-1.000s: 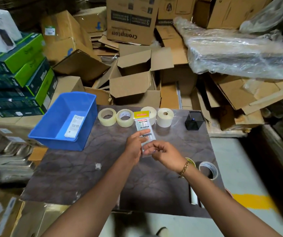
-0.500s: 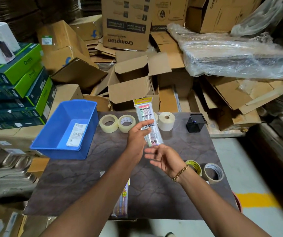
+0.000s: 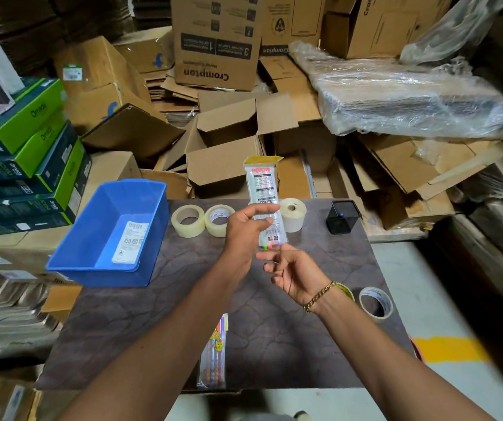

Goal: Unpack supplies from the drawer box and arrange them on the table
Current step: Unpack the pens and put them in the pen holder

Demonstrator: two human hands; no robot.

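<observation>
My left hand (image 3: 245, 229) grips a clear packet of pens with a yellow header (image 3: 263, 189), held upright above the far middle of the dark table (image 3: 159, 323). My right hand (image 3: 289, 268) hovers just under the packet's lower end, fingers loosely spread, holding nothing. The blue drawer box (image 3: 92, 268) stands at the table's left edge with a white labelled packet (image 3: 131, 243) inside. Two clear tape rolls (image 3: 188, 220) (image 3: 220, 219) and a white label roll (image 3: 293, 214) line the far edge. Another pen packet (image 3: 214, 354) lies near the front edge.
A black mesh cup (image 3: 343, 220) stands at the far right of the table. Two tape rolls (image 3: 376, 302) lie by my right wrist. Green boxes (image 3: 25, 153) stack up left; cardboard cartons (image 3: 232, 156) and plastic-wrapped goods (image 3: 411, 95) crowd behind.
My left hand has lifted the pen packet off the table and raised it upright. My right hand has let go of it and dropped slightly below.
</observation>
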